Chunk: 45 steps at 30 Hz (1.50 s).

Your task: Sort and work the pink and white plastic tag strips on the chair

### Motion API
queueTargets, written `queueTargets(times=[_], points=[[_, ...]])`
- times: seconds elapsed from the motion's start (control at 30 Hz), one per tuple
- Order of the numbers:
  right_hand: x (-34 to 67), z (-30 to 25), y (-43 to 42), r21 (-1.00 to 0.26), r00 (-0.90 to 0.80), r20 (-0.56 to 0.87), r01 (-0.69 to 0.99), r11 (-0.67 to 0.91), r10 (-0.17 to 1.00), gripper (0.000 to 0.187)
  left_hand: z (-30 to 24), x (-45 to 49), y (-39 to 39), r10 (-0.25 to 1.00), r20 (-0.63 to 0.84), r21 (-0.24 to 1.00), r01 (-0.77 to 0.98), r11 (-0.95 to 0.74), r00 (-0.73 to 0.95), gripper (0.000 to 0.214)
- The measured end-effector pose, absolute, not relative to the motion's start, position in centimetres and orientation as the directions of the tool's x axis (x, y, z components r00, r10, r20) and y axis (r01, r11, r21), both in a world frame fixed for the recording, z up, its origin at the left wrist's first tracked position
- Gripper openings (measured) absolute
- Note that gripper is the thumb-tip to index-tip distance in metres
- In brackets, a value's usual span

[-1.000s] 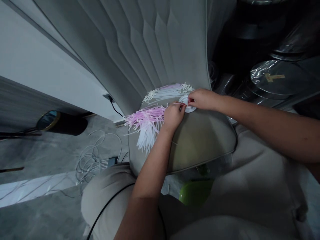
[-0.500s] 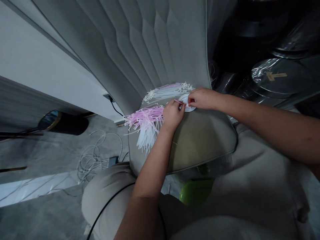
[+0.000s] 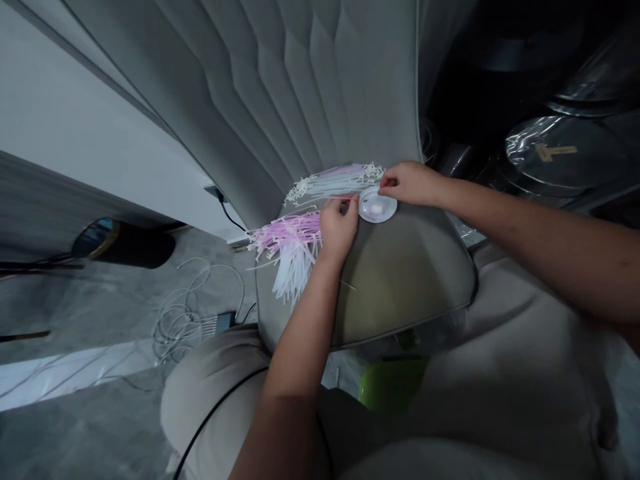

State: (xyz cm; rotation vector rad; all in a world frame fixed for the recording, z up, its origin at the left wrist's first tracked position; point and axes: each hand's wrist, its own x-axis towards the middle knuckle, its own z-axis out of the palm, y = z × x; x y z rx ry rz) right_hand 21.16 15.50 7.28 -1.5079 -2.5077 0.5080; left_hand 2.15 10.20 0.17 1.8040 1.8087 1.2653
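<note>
On the grey chair seat, my left hand is closed in a pinch on a thin pink strip that looks like a cable tie. Just right of it lies a small round, clear-white dish with small pale bits inside. My right hand has its fingertips pinched at the dish's upper rim; whatever they hold is too small to make out. Left of my left hand is a pile of pink strips over white strips. Behind both hands, a row of pale strips with whitish heads lies across the seat.
The padded chair back rises behind the seat. On the floor at left are coiled grey cables and a dark cylinder. Plastic-wrapped round things stand at right. Something green shows below the seat.
My left hand has drawn slightly left, away from the dish. My right hand has lifted up to the dish's far rim, leaving more of the dish uncovered.
</note>
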Motion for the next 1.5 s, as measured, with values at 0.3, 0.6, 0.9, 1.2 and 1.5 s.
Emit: queueTargets(times=[0.3,0.6,0.9,1.2,1.5], points=[[17.7,7.2,12.6,-0.13,-0.674,-0.047,0.736,0.664,0.737,0.027,0.9,1.7,10.5,0.897,0.321,0.849,0.512,-0.13,-0.305,0.023],[15.6,6.7,13.9,-0.064,-0.638,-0.188,0.767,0.639,0.747,0.029,1.4,1.9,10.5,0.883,0.332,0.863,0.484,-0.143,-0.331,0.025],[17.0,9.0,14.1,-0.469,-0.552,-0.05,0.749,0.468,0.833,0.018,2.3,2.4,10.6,0.922,0.239,0.954,0.252,-0.165,-0.303,0.018],[19.6,10.6,11.9,-0.959,-0.16,-0.007,0.281,0.038,0.987,0.01,4.7,1.7,10.1,0.986,0.111,0.989,-0.08,-0.122,-0.127,0.016],[20.2,11.0,6.2,-0.995,-0.176,-0.069,-0.062,-0.081,0.982,0.016,6.1,4.9,5.8,0.976,0.199,0.973,-0.138,-0.185,0.091,0.018]])
